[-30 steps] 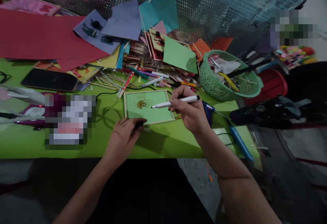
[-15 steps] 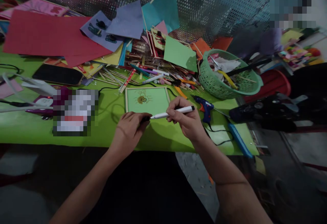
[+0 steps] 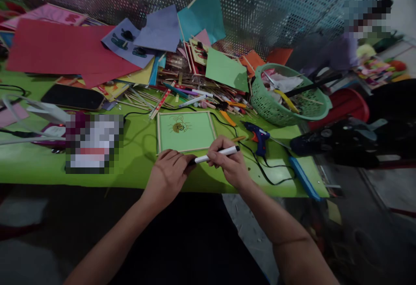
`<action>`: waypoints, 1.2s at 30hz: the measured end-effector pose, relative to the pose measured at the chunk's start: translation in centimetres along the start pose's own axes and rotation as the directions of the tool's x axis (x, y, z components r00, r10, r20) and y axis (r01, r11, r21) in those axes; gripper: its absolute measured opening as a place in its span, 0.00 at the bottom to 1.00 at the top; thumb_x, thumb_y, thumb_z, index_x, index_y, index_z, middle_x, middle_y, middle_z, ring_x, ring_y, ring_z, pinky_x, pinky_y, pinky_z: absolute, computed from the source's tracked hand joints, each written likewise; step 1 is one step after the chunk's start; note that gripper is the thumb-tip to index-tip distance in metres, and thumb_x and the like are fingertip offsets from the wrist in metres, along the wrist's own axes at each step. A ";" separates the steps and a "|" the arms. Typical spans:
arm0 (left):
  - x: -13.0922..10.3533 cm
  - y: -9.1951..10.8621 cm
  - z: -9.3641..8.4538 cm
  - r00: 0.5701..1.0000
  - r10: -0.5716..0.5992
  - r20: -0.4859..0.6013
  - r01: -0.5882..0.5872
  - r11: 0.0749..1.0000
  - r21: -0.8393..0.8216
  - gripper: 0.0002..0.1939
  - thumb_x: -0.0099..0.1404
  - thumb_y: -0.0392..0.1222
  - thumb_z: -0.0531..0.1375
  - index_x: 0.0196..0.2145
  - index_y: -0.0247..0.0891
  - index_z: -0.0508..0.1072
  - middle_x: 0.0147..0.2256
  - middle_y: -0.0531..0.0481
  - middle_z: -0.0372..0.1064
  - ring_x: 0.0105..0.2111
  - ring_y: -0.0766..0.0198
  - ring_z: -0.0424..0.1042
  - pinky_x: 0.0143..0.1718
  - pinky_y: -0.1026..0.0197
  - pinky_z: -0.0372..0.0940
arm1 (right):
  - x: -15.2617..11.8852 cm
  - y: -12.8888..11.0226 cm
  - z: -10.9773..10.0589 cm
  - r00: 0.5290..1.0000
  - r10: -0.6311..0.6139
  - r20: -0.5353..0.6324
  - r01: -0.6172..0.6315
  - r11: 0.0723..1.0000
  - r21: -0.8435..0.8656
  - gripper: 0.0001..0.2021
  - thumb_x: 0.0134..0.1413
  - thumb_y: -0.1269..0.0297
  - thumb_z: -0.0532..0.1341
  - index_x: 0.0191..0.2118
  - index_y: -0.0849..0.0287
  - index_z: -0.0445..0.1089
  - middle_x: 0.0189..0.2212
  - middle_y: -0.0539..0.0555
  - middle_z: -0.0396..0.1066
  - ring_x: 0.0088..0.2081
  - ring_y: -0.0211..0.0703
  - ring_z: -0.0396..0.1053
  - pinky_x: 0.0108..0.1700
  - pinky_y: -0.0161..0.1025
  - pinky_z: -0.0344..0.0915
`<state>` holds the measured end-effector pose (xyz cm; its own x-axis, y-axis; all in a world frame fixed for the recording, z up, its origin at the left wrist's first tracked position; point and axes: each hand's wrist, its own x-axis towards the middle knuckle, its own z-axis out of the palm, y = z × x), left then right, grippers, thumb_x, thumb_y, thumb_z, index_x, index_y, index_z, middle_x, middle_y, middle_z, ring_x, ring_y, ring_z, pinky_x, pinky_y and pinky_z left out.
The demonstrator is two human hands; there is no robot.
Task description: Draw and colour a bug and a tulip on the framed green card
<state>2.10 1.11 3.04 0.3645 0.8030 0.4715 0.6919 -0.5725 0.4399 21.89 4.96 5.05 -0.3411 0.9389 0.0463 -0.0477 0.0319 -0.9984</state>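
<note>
My right hand (image 3: 230, 163) pinches a white marker (image 3: 202, 158) by its barrel, just off the near edge of the table. My left hand (image 3: 170, 172) is closed on the marker's black cap (image 3: 193, 162), mostly hidden by the fingers. Marker tip and cap meet; whether the cap is fully pushed on I cannot tell. Just beyond both hands lies a green card (image 3: 198, 137) edged with thin wooden sticks, with a small brown and black animal-like drawing on it.
A blue glue gun (image 3: 261, 139) with a black cord lies to the right, near a green basket (image 3: 276, 107) of scraps. Pens, sticks and coloured paper (image 3: 65, 46) pile up behind. On the left are a dark phone (image 3: 73, 96) and a blurred-out lit screen (image 3: 95, 142).
The marker has moved left and down, and its bare tip has entered the black cap in my left hand. My hands are closer together, and more of the green card shows.
</note>
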 end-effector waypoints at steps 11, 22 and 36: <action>-0.4 0.7 1.1 0.998 -0.016 0.058 0.015 1.000 0.009 0.08 0.72 0.35 0.54 0.42 0.36 0.73 0.31 0.47 0.76 0.33 0.56 0.72 0.38 0.53 0.63 | -1.5 1.6 0.1 0.996 0.038 -0.080 -0.030 0.995 0.099 0.11 0.56 0.58 0.67 0.30 0.56 0.66 0.22 0.45 0.66 0.24 0.35 0.61 0.27 0.33 0.55; 1.4 -3.3 -0.5 0.971 -0.178 0.157 0.194 0.977 -0.092 0.19 0.72 0.50 0.55 0.55 0.42 0.72 0.42 0.46 0.78 0.46 0.53 0.73 0.50 0.51 0.63 | -0.8 1.7 -2.1 0.995 -0.020 -0.095 0.012 0.996 -0.086 0.10 0.54 0.56 0.68 0.33 0.56 0.70 0.25 0.47 0.70 0.26 0.36 0.63 0.29 0.34 0.57; 8.2 -9.8 -3.1 0.938 -0.340 0.068 0.290 0.877 0.384 0.18 0.73 0.47 0.51 0.52 0.38 0.73 0.51 0.41 0.73 0.53 0.45 0.65 0.54 0.39 0.58 | 6.2 1.4 -8.4 0.968 -0.233 0.087 0.176 0.393 -0.903 0.13 0.65 0.64 0.57 0.50 0.57 0.74 0.49 0.58 0.77 0.51 0.51 0.71 0.54 0.46 0.63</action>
<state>-3.63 12.80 4.96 0.1488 0.9591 0.2406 0.9515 -0.2052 0.2292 27.57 13.68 3.63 -0.4008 0.8721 0.2809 0.7689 0.4868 -0.4145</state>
